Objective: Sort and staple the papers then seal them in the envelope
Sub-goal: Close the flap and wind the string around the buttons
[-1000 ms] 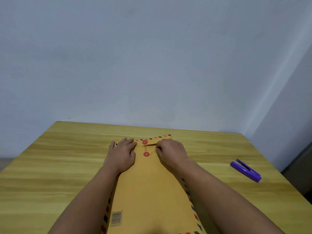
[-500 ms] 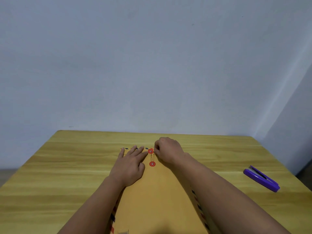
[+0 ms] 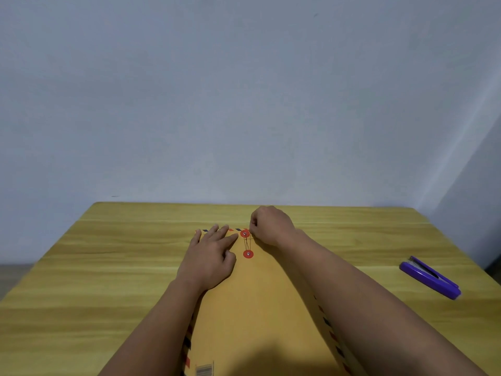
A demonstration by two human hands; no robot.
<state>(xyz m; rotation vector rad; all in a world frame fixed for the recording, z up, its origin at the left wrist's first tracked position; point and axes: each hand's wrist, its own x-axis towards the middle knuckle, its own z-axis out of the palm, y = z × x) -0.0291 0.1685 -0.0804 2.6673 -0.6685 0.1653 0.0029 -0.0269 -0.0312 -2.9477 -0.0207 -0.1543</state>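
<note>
A large brown envelope point(image 3: 252, 316) with a red-and-blue striped border lies flat on the wooden table point(image 3: 108, 267), its flap folded down at the far end. Two red closure discs sit there, the upper disc point(image 3: 244, 233) on the flap and the lower disc point(image 3: 248, 254) below it, with a thin string point(image 3: 246, 244) running between them. My left hand point(image 3: 210, 257) rests flat on the envelope left of the discs, fingers straight. My right hand point(image 3: 271, 226) is curled just right of the upper disc and pinches the string's end. No papers are visible.
A purple stapler point(image 3: 429, 278) lies on the table at the right, near the edge. A plain pale wall stands behind the table's far edge, with a corner at the right.
My right hand has moved from beside the lower disc up and away to the upper disc, drawing the string with it. My left hand stays flat on the envelope.
</note>
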